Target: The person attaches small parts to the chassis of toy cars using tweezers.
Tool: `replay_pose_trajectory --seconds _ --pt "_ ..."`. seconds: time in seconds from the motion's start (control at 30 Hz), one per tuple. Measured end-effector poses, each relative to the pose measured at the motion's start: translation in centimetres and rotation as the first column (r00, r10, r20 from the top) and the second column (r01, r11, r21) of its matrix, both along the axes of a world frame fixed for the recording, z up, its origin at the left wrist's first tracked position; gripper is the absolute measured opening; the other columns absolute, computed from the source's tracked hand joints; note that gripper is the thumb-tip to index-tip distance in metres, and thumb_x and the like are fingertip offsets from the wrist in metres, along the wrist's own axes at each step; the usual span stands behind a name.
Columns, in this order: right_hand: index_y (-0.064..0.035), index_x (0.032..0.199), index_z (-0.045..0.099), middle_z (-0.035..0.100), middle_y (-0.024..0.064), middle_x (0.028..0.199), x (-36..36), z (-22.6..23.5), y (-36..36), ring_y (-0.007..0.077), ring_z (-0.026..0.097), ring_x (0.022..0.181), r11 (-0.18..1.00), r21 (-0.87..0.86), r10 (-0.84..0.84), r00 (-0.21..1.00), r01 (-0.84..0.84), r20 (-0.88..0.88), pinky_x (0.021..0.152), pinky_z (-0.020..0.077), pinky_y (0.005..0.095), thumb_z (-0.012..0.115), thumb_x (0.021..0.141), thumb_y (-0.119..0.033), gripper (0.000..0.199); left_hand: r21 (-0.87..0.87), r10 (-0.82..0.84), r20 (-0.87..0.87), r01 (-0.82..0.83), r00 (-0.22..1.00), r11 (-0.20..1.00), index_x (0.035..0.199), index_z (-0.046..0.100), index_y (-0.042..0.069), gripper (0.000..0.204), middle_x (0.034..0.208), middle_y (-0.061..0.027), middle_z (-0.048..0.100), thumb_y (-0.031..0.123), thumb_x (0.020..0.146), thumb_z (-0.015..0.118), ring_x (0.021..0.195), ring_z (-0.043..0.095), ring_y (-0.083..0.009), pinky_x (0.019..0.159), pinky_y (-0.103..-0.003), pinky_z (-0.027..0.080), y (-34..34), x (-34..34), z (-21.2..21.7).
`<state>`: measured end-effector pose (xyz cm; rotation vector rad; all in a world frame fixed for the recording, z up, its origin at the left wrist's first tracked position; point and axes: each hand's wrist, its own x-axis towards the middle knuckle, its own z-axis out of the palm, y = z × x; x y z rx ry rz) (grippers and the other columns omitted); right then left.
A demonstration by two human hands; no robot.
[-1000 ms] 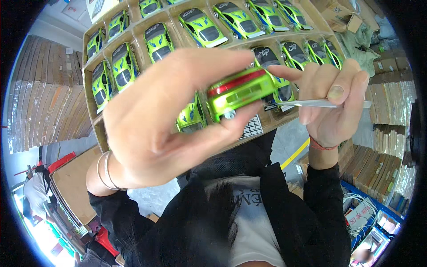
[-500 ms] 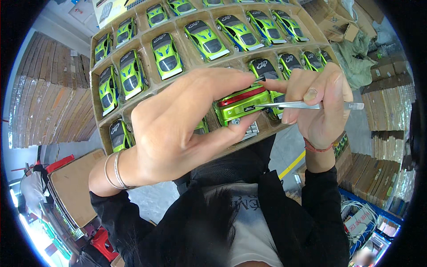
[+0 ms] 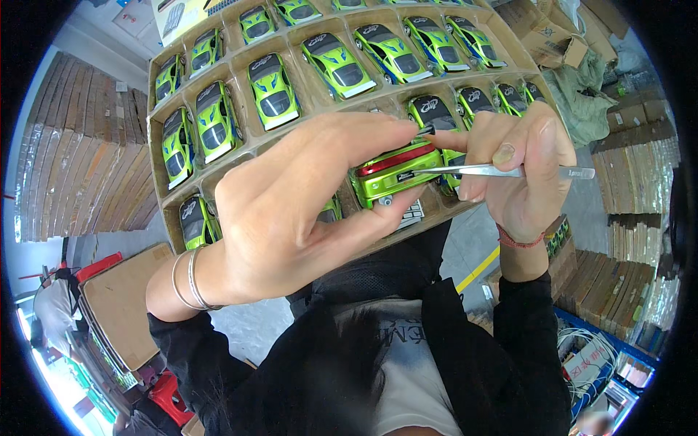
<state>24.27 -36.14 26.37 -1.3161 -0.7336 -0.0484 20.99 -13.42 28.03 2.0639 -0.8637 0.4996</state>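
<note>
My left hand [image 3: 291,196] grips a lime-green toy car [image 3: 374,190] between thumb and fingers. Its rear end faces up at me, with a red strip [image 3: 396,158] across it and a small black plate [image 3: 405,176] below. In my right hand [image 3: 520,163] are silver tweezers [image 3: 476,171], held shut-fingered around the shank, their tips by the right side of the plate. Whether the tips touch the car I cannot tell. My right fingertip also reaches over near the car's top edge, where it meets my left fingers.
Beneath my hands lies a divided tray [image 3: 240,120] holding several similar green toy cars [image 3: 273,91]. Stacks of flat cardboard [image 3: 80,145] stand at left and right. Open cardboard boxes [image 3: 538,33] sit at the far right, beside a pale green sack [image 3: 582,102].
The tweezer tips have shifted slightly to the right, off the black plate. The toy car has tilted a little; both hands otherwise stay in place.
</note>
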Motion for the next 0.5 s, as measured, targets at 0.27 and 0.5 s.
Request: replay_pose_trajectory --seconds 0.27,0.5 --pt "-0.0100 0.084 0.048 0.055 0.0112 0.057 -0.1 0.0 0.2 0.0159 0.052 0.052 0.999 -0.016 -0.030 0.999 0.029 -0.017 0.089 0.0565 0.0494 0.030 0.108 -0.033 0.038 -0.022 0.019 -0.010 -0.020 1.000 1.000 0.114 0.064 -0.004 0.047 0.110 -0.0177 0.070 -0.002 0.072 0.084 0.101 0.070 -0.0239 0.087 -0.032 0.055 -0.1 -0.3 -0.4" --pt "-0.0099 0.083 0.048 0.055 0.0119 0.056 0.0 0.1 0.2 0.0158 0.052 0.053 0.999 0.002 -0.038 0.999 0.038 -0.023 0.088 0.0569 0.0500 0.028 0.108 -0.032 0.039 0.002 -0.049 0.075 0.049 0.996 0.999 0.095 0.062 -0.001 0.034 0.109 -0.0275 0.069 -0.006 0.070 0.085 0.102 0.070 -0.0313 0.084 -0.037 0.057 0.1 0.0 -0.6"
